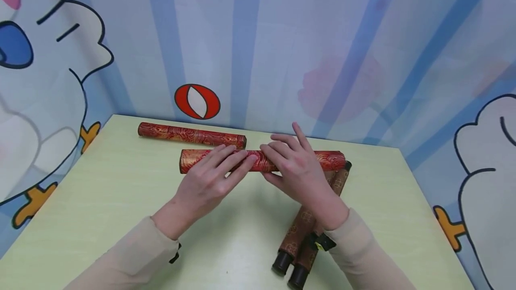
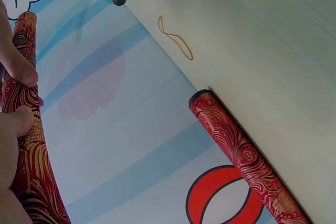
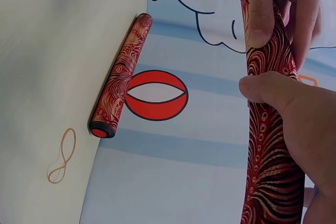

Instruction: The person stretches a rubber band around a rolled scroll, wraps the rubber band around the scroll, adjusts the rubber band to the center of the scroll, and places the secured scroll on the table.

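Note:
A red roll with gold swirl patterning is held level in both hands, raised above the table in the wrist views. My left hand grips it left of its middle, fingers laid over the top. On the other half, my right hand holds it with the thumb on the near side and the index or little finger raised. Both thumbs press on the roll close together in the right wrist view. Behind it, a second red roll with dark ends lies on the table.
Two brown patterned rolls with black ends lie slanted below my right forearm. A thin yellowish elastic loop lies on the pale table near the second red roll. A printed cloth backdrop rises behind the table's back edge.

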`<act>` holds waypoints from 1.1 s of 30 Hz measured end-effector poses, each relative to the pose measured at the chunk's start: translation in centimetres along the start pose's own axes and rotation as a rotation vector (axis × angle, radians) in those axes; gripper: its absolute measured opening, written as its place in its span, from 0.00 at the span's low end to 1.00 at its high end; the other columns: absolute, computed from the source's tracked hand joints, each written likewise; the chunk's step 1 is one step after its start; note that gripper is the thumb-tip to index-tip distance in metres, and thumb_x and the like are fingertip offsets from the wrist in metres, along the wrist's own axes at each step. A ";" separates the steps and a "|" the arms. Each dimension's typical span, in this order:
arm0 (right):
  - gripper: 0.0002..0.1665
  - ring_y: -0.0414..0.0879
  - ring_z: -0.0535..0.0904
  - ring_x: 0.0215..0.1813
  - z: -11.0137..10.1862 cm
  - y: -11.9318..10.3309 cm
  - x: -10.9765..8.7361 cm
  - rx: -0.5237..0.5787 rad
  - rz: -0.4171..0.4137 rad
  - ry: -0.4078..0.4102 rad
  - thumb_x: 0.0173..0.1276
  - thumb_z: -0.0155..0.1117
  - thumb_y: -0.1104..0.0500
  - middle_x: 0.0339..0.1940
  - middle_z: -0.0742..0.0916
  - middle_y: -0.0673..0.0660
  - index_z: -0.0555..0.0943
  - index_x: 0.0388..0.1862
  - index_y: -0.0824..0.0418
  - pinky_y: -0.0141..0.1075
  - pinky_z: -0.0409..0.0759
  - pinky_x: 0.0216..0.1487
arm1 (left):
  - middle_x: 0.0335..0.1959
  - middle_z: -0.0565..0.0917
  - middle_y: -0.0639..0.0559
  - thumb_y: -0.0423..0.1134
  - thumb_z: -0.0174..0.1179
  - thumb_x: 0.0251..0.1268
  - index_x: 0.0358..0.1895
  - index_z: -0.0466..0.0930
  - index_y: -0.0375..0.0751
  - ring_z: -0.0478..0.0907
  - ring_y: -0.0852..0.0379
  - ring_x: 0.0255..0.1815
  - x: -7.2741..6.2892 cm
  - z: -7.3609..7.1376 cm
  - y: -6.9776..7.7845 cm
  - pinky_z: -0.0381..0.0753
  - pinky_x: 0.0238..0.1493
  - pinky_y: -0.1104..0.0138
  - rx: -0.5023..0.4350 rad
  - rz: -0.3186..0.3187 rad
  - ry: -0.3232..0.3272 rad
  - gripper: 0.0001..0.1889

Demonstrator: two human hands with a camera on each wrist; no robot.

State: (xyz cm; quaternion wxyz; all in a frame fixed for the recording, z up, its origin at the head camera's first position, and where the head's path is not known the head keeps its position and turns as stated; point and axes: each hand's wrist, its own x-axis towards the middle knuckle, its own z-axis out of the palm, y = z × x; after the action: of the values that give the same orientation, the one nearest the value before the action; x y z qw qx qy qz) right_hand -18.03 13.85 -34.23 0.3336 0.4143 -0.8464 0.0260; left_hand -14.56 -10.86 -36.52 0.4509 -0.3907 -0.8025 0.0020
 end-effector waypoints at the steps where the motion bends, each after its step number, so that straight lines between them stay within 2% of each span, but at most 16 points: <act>1: 0.36 0.56 0.83 0.65 0.0 -0.1 0.0 -0.006 0.002 -0.001 0.53 0.91 0.48 0.51 0.92 0.56 0.89 0.57 0.61 0.62 0.60 0.83 | 0.57 0.89 0.43 0.33 0.83 0.54 0.65 0.85 0.40 0.87 0.43 0.57 0.0 0.0 0.0 0.85 0.64 0.52 0.001 0.001 -0.002 0.32; 5: 0.39 0.56 0.83 0.65 0.1 -0.1 -0.5 -0.010 0.011 0.011 0.53 0.90 0.46 0.52 0.92 0.57 0.88 0.61 0.61 0.63 0.61 0.83 | 0.57 0.89 0.43 0.33 0.83 0.54 0.65 0.85 0.40 0.87 0.43 0.57 -0.2 0.0 -0.2 0.85 0.64 0.51 0.007 0.005 -0.010 0.32; 12: 0.40 0.59 0.83 0.65 -0.1 0.3 -1.2 0.036 0.012 0.086 0.56 0.89 0.48 0.53 0.91 0.59 0.86 0.65 0.62 0.62 0.64 0.82 | 0.57 0.89 0.43 0.31 0.83 0.53 0.66 0.84 0.39 0.87 0.42 0.56 -0.6 0.1 -0.8 0.85 0.64 0.51 0.015 -0.001 -0.020 0.33; 20: 0.43 0.60 0.83 0.64 -0.4 0.9 -2.0 0.051 0.020 0.091 0.54 0.90 0.49 0.54 0.91 0.61 0.85 0.66 0.62 0.64 0.67 0.80 | 0.57 0.89 0.43 0.30 0.83 0.52 0.67 0.84 0.41 0.87 0.43 0.57 -1.3 -0.1 -1.8 0.86 0.62 0.51 -0.013 -0.019 -0.043 0.35; 27: 0.42 0.61 0.82 0.66 -0.7 1.1 -2.5 0.072 0.024 0.112 0.54 0.90 0.50 0.55 0.90 0.61 0.85 0.66 0.62 0.65 0.67 0.79 | 0.53 0.90 0.43 0.29 0.82 0.53 0.65 0.87 0.42 0.88 0.44 0.53 -2.2 0.1 -3.5 0.89 0.56 0.51 -0.076 -0.046 -0.021 0.32; 33: 0.43 0.62 0.82 0.66 -0.9 1.2 -2.8 0.087 0.039 0.130 0.54 0.90 0.51 0.56 0.90 0.62 0.84 0.67 0.63 0.66 0.66 0.79 | 0.52 0.90 0.42 0.29 0.81 0.54 0.63 0.88 0.43 0.88 0.42 0.51 -3.3 -0.6 -5.6 0.91 0.50 0.50 -0.132 -0.082 -0.073 0.30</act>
State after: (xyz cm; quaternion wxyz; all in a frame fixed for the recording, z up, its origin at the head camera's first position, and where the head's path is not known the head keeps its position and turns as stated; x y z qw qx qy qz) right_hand -17.14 16.84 -34.90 0.3689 0.4092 -0.8290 0.0962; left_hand -16.73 -17.03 -36.56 0.3942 -0.3863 -0.8321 -0.0551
